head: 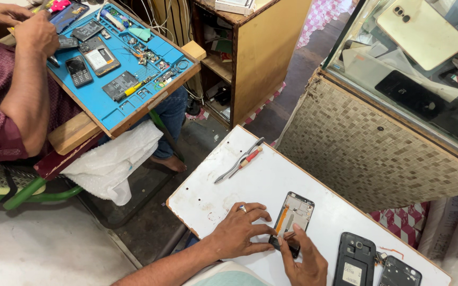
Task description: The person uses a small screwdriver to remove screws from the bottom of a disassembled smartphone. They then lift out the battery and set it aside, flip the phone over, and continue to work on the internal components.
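Observation:
An opened phone frame (292, 216) with an orange flex strip lies on a white board (223, 190). My left hand (239, 230), with a ring on one finger, presses its fingertips on the frame's lower left edge. My right hand (304, 260) comes up from below and pinches the frame's bottom end. Both hands touch the same phone. What the right fingertips hold, if anything besides the frame, is too small to tell.
Tweezers (238, 160) and a red-handled screwdriver (249, 158) lie at the board's far end. A black phone back (354, 259) and another dark frame (400, 272) sit to the right. Another person (22, 79) works over a blue mat (96, 100) of parts. A glass counter (414, 58) stands right.

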